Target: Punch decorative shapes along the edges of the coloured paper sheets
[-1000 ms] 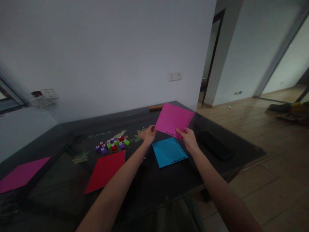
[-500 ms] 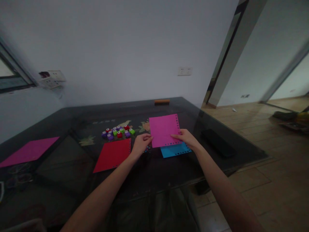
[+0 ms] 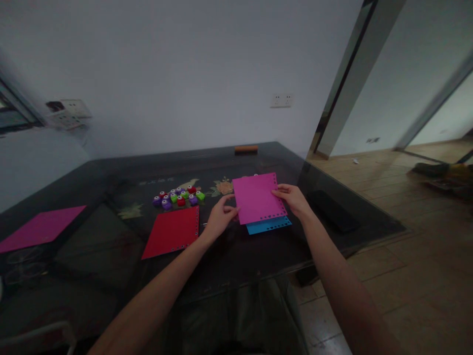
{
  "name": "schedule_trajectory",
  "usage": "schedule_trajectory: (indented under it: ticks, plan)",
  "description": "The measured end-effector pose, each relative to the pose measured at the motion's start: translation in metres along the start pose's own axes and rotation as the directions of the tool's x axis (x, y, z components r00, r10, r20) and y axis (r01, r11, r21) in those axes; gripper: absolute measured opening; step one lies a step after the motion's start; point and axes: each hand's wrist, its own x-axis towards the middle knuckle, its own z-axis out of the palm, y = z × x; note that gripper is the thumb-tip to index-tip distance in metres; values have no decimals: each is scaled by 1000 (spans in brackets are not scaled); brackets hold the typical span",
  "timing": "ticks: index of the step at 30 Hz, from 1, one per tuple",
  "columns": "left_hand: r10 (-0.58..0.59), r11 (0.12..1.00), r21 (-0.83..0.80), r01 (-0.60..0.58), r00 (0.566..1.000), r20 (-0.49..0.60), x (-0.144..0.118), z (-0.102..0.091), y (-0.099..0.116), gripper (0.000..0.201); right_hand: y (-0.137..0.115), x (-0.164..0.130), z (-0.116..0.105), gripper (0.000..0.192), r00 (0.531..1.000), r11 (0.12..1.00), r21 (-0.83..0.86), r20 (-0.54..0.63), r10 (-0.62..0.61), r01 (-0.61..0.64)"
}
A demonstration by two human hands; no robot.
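Observation:
A pink sheet of paper [image 3: 257,198], with small holes punched along its right and lower edges, is held tilted above the table. My left hand [image 3: 220,217] pinches its lower left edge. On its right edge, my right hand [image 3: 291,198] grips with thumb and fingers. Partly covered beneath it lies a blue sheet [image 3: 264,226], also with holes along an edge. To the left of my left hand, a red sheet [image 3: 172,231] with punched edges rests flat on the table. Behind the red sheet sits a cluster of small red, green and purple eye-like pieces [image 3: 180,197].
The dark glossy table [image 3: 236,266] stands against a white wall. Another pink sheet [image 3: 42,228] lies at the far left. A brown roll [image 3: 246,149] is by the back edge, and a long black object [image 3: 332,212] lies on the right.
The pink sheet has shifted a little to the right and turned, covering more of the blue sheet. My right hand now grips higher on its right edge. The camera view has tilted slightly.

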Motion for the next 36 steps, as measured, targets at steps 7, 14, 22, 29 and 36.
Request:
schedule_trajectory:
  ticks: [7, 14, 22, 29, 36]
  plan:
    - [347, 844, 461, -276, 935, -75, -4, 0, -3, 30, -5, -4, -17, 32, 993, 992, -58, -52, 106, -109]
    - [434, 643, 633, -431, 886, 162, -16, 14, -5, 31, 8, -2, -17, 27, 983, 957, -225, -40, 181, -185]
    - [344, 580, 666, -469, 882, 321, -21, 26, -16, 32, 16, 4, -16, 26, 973, 917, -327, -44, 227, -229]
    - [260, 516, 741, -430, 903, 343, -22, 27, -24, 39, 17, 4, -15, 26, 978, 909, -365, -27, 207, -202]
    - [251, 523, 735, -432, 902, 352, -21, 27, -28, 39, 16, 2, -15, 26, 978, 903, -381, -11, 210, -199]
